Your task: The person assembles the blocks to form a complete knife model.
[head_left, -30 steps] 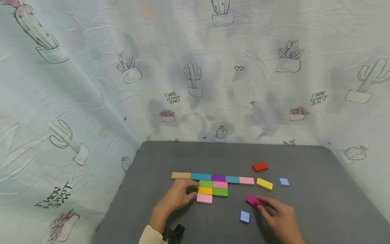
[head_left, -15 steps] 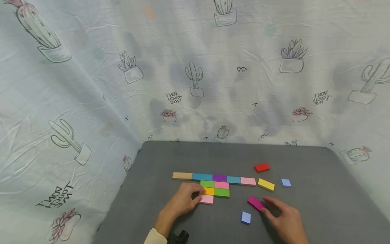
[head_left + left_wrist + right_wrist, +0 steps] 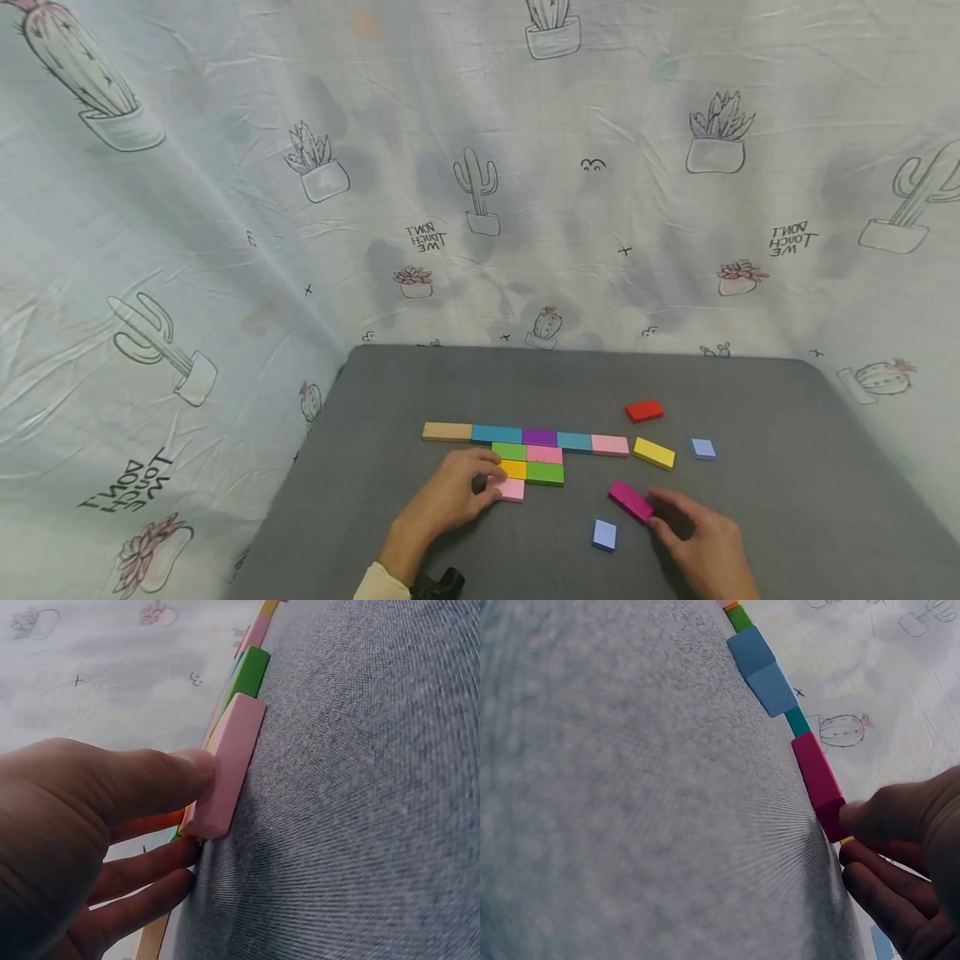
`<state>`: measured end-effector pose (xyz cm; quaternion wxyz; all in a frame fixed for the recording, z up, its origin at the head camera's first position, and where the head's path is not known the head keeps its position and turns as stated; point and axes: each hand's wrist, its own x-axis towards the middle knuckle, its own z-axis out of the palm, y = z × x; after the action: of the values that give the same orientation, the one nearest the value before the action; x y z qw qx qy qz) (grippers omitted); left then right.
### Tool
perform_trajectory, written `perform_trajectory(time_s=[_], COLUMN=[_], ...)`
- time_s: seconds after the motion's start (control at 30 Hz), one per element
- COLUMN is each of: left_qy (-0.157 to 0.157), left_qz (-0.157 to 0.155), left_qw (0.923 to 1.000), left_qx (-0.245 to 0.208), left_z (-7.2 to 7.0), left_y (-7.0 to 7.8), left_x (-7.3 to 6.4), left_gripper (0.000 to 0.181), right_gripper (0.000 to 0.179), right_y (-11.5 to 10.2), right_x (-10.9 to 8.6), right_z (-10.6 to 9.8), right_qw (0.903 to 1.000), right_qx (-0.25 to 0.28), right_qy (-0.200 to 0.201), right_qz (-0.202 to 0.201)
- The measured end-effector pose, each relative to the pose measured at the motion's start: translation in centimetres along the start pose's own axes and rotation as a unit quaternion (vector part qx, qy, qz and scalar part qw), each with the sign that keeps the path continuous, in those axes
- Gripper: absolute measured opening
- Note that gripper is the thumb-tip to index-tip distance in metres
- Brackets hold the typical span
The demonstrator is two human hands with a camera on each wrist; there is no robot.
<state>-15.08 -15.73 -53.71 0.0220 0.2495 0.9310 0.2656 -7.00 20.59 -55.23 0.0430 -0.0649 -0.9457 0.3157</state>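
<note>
In the head view my left hand [image 3: 450, 496] is at the left end of a flat group of coloured blocks. Its thumb lies against the pale pink block [image 3: 232, 757], and its index fingertip is over the yellow-orange block [image 3: 514, 469]. Green blocks [image 3: 545, 473] and a pink one adjoin these. My right hand [image 3: 705, 537] has its thumb and index finger about the near right end of a magenta block [image 3: 630, 502]. Its thumb touches that block in the right wrist view; the index fingertip's contact is hidden. A light blue block [image 3: 604, 535] lies in front of the magenta one.
Behind the group runs a row of tan [image 3: 447, 432], blue, purple [image 3: 539, 437] and pink blocks. Loose red [image 3: 644, 412], yellow [image 3: 654, 452] and light blue [image 3: 702, 449] blocks lie at the right on the grey table [image 3: 405, 379]. A cactus-print curtain [image 3: 525, 275] hangs behind.
My left hand has shifted slightly right and its fingers now overlap the yellow-orange and pale pink blocks. My right fingers have drawn back towards the magenta block's near end, uncovering more of it.
</note>
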Motion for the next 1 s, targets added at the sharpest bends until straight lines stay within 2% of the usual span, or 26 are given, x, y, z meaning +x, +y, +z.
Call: perform_trajectory(time_s=[0.17, 0.67, 1.0], left_qy=[0.006, 0.018, 0.018], left_qz=[0.012, 0.013, 0.012], left_qw=[0.9998, 0.9994, 0.9992], left_qx=[0.011, 0.028, 0.033], left_z=[0.05, 0.33, 0.22], left_y=[0.00, -0.10, -0.06], left_x=[0.01, 0.08, 0.10], left_gripper=[0.023, 0.021, 0.022], right_gripper=[0.044, 0.043, 0.039], right_y=[-0.04, -0.31, -0.11], right_x=[0.06, 0.18, -0.15], right_z=[0.07, 0.50, -0.38], right_qw=[0.9999, 0.9999, 0.9986], right_qx=[0.001, 0.013, -0.003], right_qy=[-0.004, 0.005, 0.040], right_qz=[-0.009, -0.008, -0.034])
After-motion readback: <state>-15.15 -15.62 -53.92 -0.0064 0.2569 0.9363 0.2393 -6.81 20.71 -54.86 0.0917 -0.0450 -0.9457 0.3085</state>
